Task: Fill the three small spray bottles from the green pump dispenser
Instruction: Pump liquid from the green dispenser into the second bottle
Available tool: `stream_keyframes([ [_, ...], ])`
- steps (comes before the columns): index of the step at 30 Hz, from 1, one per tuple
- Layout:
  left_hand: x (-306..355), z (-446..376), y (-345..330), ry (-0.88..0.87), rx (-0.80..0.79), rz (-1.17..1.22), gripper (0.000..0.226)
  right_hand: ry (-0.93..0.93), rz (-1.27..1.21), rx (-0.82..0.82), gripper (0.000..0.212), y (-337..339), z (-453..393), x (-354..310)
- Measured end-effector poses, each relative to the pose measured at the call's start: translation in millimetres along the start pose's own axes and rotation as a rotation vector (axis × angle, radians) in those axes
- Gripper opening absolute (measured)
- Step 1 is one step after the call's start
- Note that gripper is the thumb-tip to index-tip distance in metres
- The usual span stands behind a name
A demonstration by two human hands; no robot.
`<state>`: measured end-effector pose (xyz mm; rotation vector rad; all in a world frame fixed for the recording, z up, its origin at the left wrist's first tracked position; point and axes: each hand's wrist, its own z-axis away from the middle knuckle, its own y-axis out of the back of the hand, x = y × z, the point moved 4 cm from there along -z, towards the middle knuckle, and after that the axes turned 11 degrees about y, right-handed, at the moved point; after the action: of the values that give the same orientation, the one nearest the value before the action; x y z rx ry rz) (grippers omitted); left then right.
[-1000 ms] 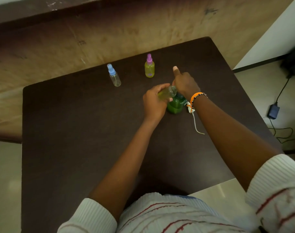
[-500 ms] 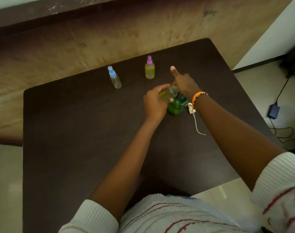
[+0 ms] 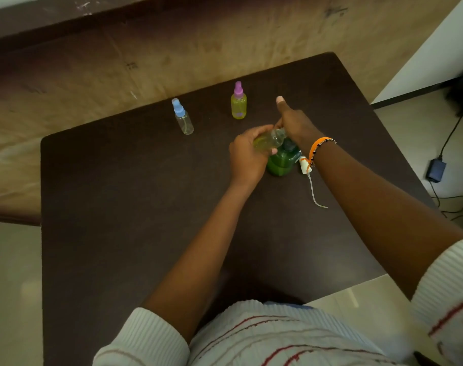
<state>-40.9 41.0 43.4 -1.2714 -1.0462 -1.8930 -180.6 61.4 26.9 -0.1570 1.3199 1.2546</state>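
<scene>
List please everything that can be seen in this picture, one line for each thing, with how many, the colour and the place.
table: one, dark brown, fills the middle of the view.
blue-capped bottle: one, clear, stands upright at the far side of the table.
purple-capped bottle: one, yellow-green, stands upright to the right of the blue-capped bottle.
open bottle: one, clear with yellowish liquid, tilted at the top of the pump bottle.
pump bottle: one, green, stands on the table between the hands.
spray cap with tube: one, white, lies on the table right of the pump bottle.
charger and cable: one, dark, on the floor at the right.
bracelet: one, orange, on the right wrist.
left hand: holds the open bottle.
right hand: on top of the pump bottle, thumb raised.
</scene>
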Motion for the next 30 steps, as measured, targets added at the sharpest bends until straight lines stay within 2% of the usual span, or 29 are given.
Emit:
stream_keyframes([
  [3, -2.0, 0.3, -1.3, 0.01, 0.008, -0.014, 0.051, 0.009, 0.03, 0.08, 0.089, 0.5, 0.6, 3.5],
  [6, -4.7, 1.3, -3.4, 0.027, 0.008, -0.004, 0.051, 0.02, 0.074, 0.112, 0.074, -0.8, 0.3, 6.9],
  [10, -0.6, 2.2, -0.4, 0.003, 0.013, -0.008, 0.052, 0.021, 0.036, 0.058, 0.082, 0.9, -1.8, 4.1],
  [12, 2.4, 2.7, 1.4, -0.019, 0.011, -0.011, 0.052, 0.022, -0.031, 0.008, 0.079, 0.8, -0.4, 1.7],
  [17, 1.0, 1.8, -1.1, -0.021, 0.007, -0.033, 0.051, 0.018, -0.031, 0.084, 0.092, 0.2, 0.1, 5.7],
  [22, -1.1, 1.0, -0.6, -0.024, 0.01, -0.037, 0.051, 0.018, 0.032, 0.064, 0.09, 0.3, 3.3, 1.8],
  [25, 0.1, 1.8, 0.9, -0.021, 0.018, -0.008, 0.051, 0.007, -0.004, -0.015, 0.078, -1.4, 3.6, 0.9],
  [30, -0.1, 2.8, -1.8, -0.012, 0.023, -0.017, 0.05, -0.015, -0.071, 0.058, 0.081, -2.6, 1.2, 5.0],
])
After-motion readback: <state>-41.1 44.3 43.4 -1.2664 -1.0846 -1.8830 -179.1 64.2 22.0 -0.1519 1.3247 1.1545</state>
